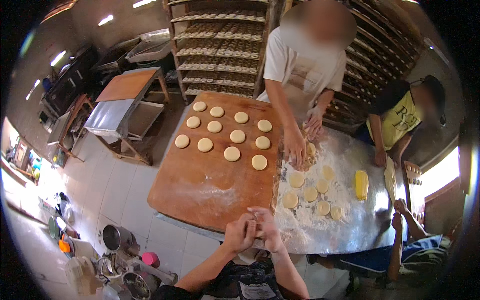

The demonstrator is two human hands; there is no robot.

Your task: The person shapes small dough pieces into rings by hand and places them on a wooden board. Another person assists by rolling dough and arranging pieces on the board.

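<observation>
My left hand (240,232) and my right hand (269,230) meet at the near edge of the table. The left fingers are curled inward. My right hand, slightly blurred, cups against them, and whatever lies between the palms is hidden. Just beyond them is a brown wooden board (220,172) with a light dusting of flour. Several pale, flat dough rounds (232,153) lie spaced out over its far part. To the right, more dough rounds (310,194) rest in scattered flour on the metal tabletop (350,235).
Across the table a person (305,65) works dough with both hands. A yellow block (361,185) lies farther right, near other people (400,120). Racks (220,42) filled with rounds stand behind. On the floor at left are metal pots (117,237) and a pink container (150,259).
</observation>
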